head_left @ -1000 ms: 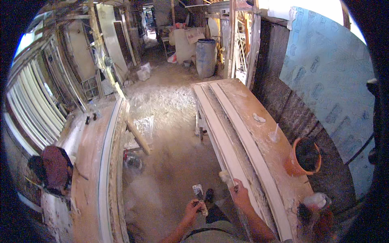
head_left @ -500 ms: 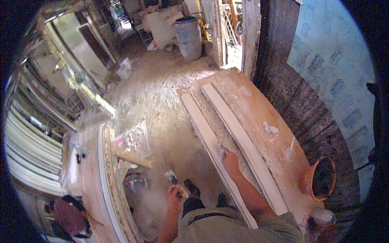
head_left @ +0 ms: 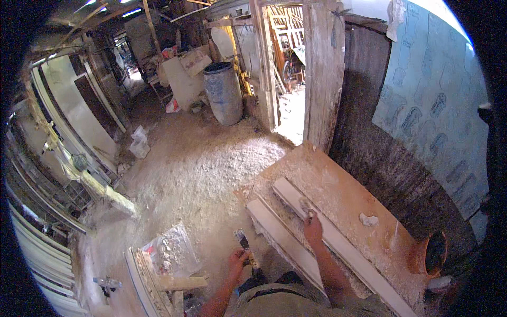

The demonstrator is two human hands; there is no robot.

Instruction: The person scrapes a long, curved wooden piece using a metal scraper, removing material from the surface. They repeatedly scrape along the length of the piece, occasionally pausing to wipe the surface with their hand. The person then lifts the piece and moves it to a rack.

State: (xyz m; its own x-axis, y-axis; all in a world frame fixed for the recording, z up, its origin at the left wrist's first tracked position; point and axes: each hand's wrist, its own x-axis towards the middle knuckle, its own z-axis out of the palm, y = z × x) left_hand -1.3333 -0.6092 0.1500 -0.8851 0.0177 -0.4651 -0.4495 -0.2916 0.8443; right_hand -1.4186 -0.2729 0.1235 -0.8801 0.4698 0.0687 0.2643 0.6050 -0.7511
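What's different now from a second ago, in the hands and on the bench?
The right hand slid forward along the white strips toward their far end, pressing a small pad there. The left hand kept hold of the putty knife by the waist. The orange pot and strips stayed put.

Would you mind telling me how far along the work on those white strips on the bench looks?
Done: two white strips lie side by side on the dusty bench, looking smooth and white. In hand: the right hand presses a small pad on the far strip near its end, while the left hand holds a putty knife off the bench. Left: most of that strip's length.
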